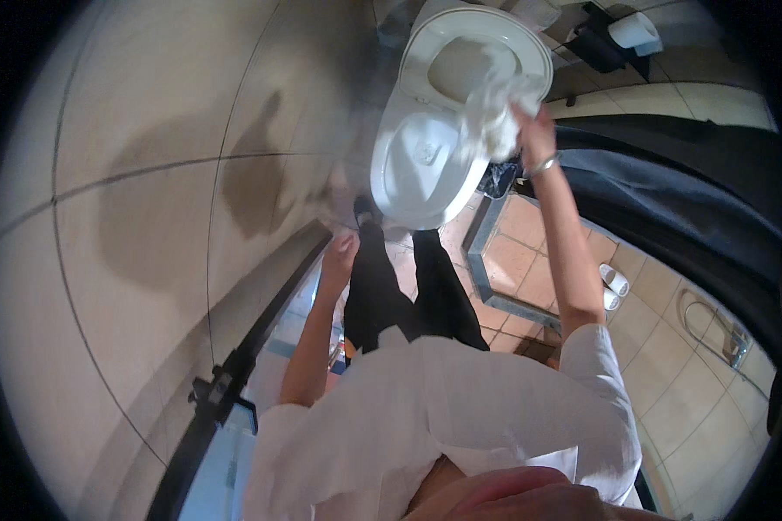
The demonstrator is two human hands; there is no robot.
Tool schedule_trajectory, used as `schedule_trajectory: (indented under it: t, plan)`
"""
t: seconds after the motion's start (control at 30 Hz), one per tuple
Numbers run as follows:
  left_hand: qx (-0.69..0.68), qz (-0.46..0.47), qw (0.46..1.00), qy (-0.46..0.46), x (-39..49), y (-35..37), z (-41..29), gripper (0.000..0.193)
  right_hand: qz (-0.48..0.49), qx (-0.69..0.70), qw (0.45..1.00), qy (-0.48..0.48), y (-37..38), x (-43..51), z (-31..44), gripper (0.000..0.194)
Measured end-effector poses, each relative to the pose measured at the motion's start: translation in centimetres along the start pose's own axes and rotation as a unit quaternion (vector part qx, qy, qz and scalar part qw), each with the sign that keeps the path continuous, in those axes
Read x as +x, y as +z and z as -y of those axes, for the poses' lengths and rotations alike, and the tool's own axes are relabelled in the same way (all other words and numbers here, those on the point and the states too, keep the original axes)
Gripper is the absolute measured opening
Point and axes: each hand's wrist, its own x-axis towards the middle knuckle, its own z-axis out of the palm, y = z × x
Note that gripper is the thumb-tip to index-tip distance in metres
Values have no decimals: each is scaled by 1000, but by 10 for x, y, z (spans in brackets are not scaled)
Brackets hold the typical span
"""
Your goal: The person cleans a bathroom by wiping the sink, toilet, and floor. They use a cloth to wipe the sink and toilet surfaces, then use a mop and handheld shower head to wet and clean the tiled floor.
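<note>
My right hand (535, 135), with a bracelet at its wrist, grips a crumpled white cloth or wad of paper (490, 124), blurred by motion. This wad hangs over the right side of a white toilet bowl (472, 203) and overlaps the edge of the raised toilet seat (412, 62). My left hand (343, 246) is low beside the tiled wall, left of my legs and short of the bowl. Its fingers look curled, and nothing shows in them; whether they are fully closed is unclear.
A tiled wall (163, 195) stands close on the left, with a dark door edge (189, 449) below it. Right of the bowl are a lined bin (497, 180), a dark curtain (678, 189) and a raised shower curb (479, 267). A toilet paper roll (633, 30) hangs at upper right.
</note>
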Motion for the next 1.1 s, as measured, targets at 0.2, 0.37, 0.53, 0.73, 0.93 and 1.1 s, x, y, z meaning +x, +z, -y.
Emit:
schedule_trajectory:
  t: [0.2,0.37,0.53,0.73,0.93,1.1]
  plan:
    - [-37,41,979,-197,2,-7,64,31,-274,-437,785,-343,92,135,-18,73]
    - [-81,46,959,-268,5,-34,111,32,-290,-483,751,-344,198,128,-116,79]
    - [-128,34,927,-350,21,-55,132,33,-146,-517,779,-323,187,107,-188,79]
    - [-89,66,919,-379,35,-42,115,34,76,-723,562,-394,137,121,-267,55]
    - [-92,88,931,-342,46,-44,99,33,25,-756,512,-406,74,109,-299,46]
    - [-120,74,943,-301,53,-53,102,34,108,-863,469,-151,-105,62,-229,40]
